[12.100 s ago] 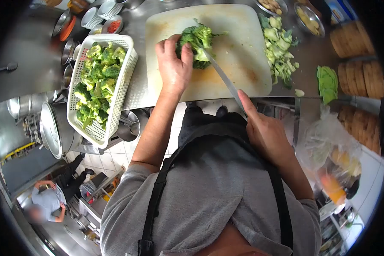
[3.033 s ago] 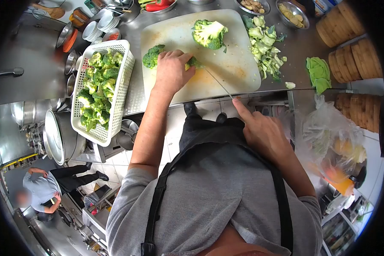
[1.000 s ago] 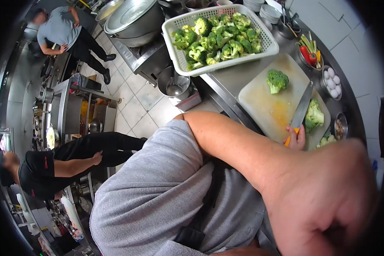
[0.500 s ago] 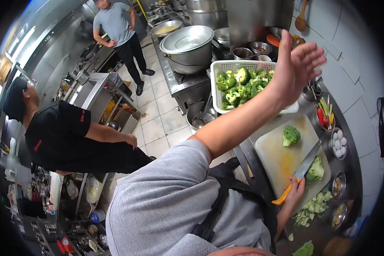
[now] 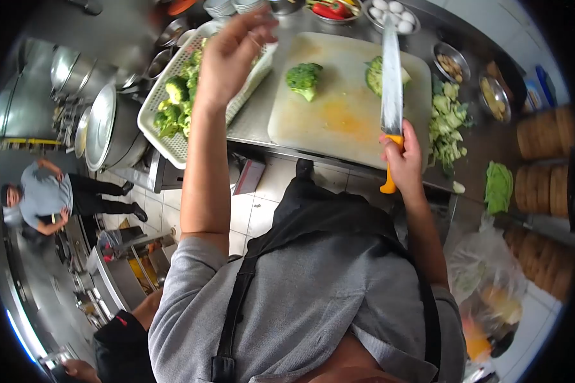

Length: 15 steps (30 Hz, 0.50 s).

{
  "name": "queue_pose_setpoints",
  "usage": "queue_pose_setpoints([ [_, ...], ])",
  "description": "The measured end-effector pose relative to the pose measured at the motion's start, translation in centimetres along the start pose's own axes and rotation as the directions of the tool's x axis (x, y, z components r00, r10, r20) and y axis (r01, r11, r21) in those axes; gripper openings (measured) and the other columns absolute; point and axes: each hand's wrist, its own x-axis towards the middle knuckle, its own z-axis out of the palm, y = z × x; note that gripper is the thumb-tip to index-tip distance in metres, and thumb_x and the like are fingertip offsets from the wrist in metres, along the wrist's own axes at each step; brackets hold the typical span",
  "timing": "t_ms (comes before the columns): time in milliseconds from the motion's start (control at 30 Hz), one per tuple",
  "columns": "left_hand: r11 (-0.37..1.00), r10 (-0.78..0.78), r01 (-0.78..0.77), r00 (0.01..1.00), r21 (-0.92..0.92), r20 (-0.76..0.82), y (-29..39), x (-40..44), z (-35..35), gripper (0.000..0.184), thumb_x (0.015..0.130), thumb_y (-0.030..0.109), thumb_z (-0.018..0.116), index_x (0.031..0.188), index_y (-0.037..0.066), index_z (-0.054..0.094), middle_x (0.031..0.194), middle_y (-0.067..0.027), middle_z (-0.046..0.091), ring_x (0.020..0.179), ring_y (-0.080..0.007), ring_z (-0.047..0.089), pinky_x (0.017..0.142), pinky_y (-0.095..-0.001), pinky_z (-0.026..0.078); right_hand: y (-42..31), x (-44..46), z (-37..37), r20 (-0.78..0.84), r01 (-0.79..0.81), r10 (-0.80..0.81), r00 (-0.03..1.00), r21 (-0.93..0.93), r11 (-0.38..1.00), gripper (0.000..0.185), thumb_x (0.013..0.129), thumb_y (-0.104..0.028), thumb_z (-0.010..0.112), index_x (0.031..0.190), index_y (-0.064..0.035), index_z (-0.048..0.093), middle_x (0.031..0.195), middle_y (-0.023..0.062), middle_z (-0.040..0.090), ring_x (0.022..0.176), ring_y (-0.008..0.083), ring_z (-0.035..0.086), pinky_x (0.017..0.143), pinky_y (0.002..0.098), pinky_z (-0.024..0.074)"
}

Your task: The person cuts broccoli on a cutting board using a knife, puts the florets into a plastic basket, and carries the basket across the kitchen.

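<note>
My right hand [image 5: 405, 159] grips the orange handle of a kitchen knife [image 5: 391, 83], its broad blade pointing away from me above the cutting board [image 5: 338, 54]. Behind the blade, partly hidden, lies a broccoli head [image 5: 374, 78]. A second broccoli piece [image 5: 305, 80] rests on the board's left half, near a yellow-orange stain. My left hand [image 5: 231, 60] is raised over the white perforated basket [image 5: 149, 124] of broccoli florets [image 5: 177, 96]; its fingers are a little blurred and loosely bent, with nothing visible in them. Trimmed broccoli stalks and leaves [image 5: 447, 124] lie beside the board.
Bowls of eggs [image 5: 396, 18], peppers [image 5: 332, 9] and small pieces [image 5: 452, 64] line the counter's back and right. Bamboo steamers [image 5: 540, 185] stand at right. A large pot [image 5: 112, 127] sits left. Two other people, one in grey [image 5: 48, 191], one in black [image 5: 128, 345], stand leftward.
My view has turned toward the counter and board. My left hand, earlier stretched out flat past the basket, is now drawn in with looser fingers. The knife stays in my right hand.
</note>
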Motion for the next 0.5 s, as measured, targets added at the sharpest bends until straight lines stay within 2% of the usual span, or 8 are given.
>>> queue_pose_setpoints([
  [33, 0.963, -0.044, 0.025, 0.997, 0.268, 0.065, -1.4, -1.3, 1.0, 0.045, 0.1, 0.013, 0.066, 0.144, 0.005, 0.061, 0.133, -0.0174, 0.07, 0.117, -0.0298, 0.07, 0.104, -0.0399, 0.054, -2.6, -1.3, -0.9, 0.028, -0.099, 0.101, 0.994, -0.083, 0.992, 0.049, 0.1, -0.002, 0.057, 0.148, -0.0017, 0.049, 0.083, 0.0022, 0.063, 0.057, 0.0058, 0.051, 0.053, 0.0249, 0.044],
  [67, 0.856, -0.101, 0.029, 0.989, 0.516, 0.111, -3.0, -2.3, 1.8, 0.05, 0.095, 0.013, 0.07, 0.144, 0.01, 0.062, 0.135, -0.0206, 0.068, 0.121, -0.0368, 0.068, 0.105, -0.0417, 0.053, -3.3, -1.9, -1.8, 0.011, -0.107, 0.108, 0.994, -0.088, 0.99, 0.049, 0.1, -0.002, 0.057, 0.148, -0.0017, 0.049, 0.083, 0.0022, 0.063, 0.057, 0.0058, 0.051, 0.053, 0.0249, 0.044],
  [133, 0.575, -0.027, -0.198, 0.965, 0.794, 0.26, -7.2, -4.1, 3.0, 0.066, 0.087, 0.006, 0.067, 0.151, 0.015, 0.056, 0.149, -0.0258, 0.057, 0.131, -0.0407, 0.061, 0.11, -0.0446, 0.051, -4.3, -3.4, -3.6, 0.086, -0.261, 0.274, 0.958, -0.138, 0.955, 0.051, 0.102, -0.005, 0.052, 0.153, -0.0036, 0.046, 0.084, 0.0055, 0.066, 0.055, 0.0078, 0.053, 0.052, 0.0252, 0.0444],
  [167, 0.48, -0.117, -0.181, 0.957, 0.859, 0.267, -8.6, -4.6, 3.7, 0.073, 0.083, 0.005, 0.066, 0.154, 0.014, 0.051, 0.156, -0.0246, 0.049, 0.135, -0.0426, 0.056, 0.112, -0.0479, 0.049, -5.1, -4.2, -4.1, 0.083, -0.261, 0.28, 0.957, -0.185, 0.947, 0.051, 0.103, -0.007, 0.05, 0.154, -0.004, 0.045, 0.084, 0.0052, 0.065, 0.056, 0.0077, 0.052, 0.052, 0.0251, 0.0445],
  [267, 0.561, -0.24, -0.05, 0.945, 0.827, 0.22, -10.7, -4.7, 4.9, 0.075, 0.083, 0.004, 0.068, 0.155, 0.016, 0.051, 0.155, -0.023, 0.052, 0.138, -0.0419, 0.055, 0.113, -0.0455, 0.049, -5.3, -6.5, -5.2, -0.003, -0.3, 0.313, 0.95, -0.295, 0.907, 0.058, 0.1, -0.005, 0.051, 0.157, -0.0069, 0.043, 0.08, 0.0025, 0.065, 0.055, 0.0069, 0.052, 0.053, 0.0258, 0.0456],
  [333, 0.663, -0.09, -0.125, 0.966, 0.738, 0.244, -11.3, -4.1, 4.5, 0.065, 0.083, 0.007, 0.072, 0.147, 0.013, 0.06, 0.134, -0.0206, 0.065, 0.119, -0.0396, 0.066, 0.102, -0.0451, 0.054, -5.4, -8.0, -5.7, -0.045, -0.353, 0.356, 0.933, -0.303, 0.885, 0.064, 0.099, -0.005, 0.052, 0.161, -0.0078, 0.039, 0.083, 0.0024, 0.069, 0.057, 0.0056, 0.055, 0.055, 0.0254, 0.0479],
  [433, 0.718, -0.169, -0.076, 0.945, 0.692, 0.279, -10.0, -3.5, 5.3, 0.057, 0.083, 0.013, 0.076, 0.139, 0.011, 0.067, 0.121, -0.0186, 0.069, 0.105, -0.0375, 0.07, 0.094, -0.044, 0.057, -6.8, -9.4, -5.5, -0.098, -0.42, 0.413, 0.905, -0.354, 0.836, 0.069, 0.097, -0.006, 0.053, 0.164, -0.0119, 0.036, 0.084, 0.0083, 0.07, 0.06, 0.0135, 0.061, 0.06, 0.0315, 0.0518],
  [500, 0.661, -0.173, -0.122, 0.935, 0.74, 0.309, -8.7, -2.6, 6.5, 0.051, 0.083, 0.023, 0.08, 0.131, 0.011, 0.072, 0.113, -0.0167, 0.071, 0.096, -0.0355, 0.072, 0.088, -0.0438, 0.058, -7.9, -9.8, -5.3, -0.02, -0.341, 0.381, 0.925, -0.491, 0.802, 0.074, 0.095, -0.007, 0.054, 0.165, -0.0183, 0.035, 0.085, 0.0193, 0.071, 0.067, 0.0311, 0.07, 0.069, 0.0421, 0.0544],
])
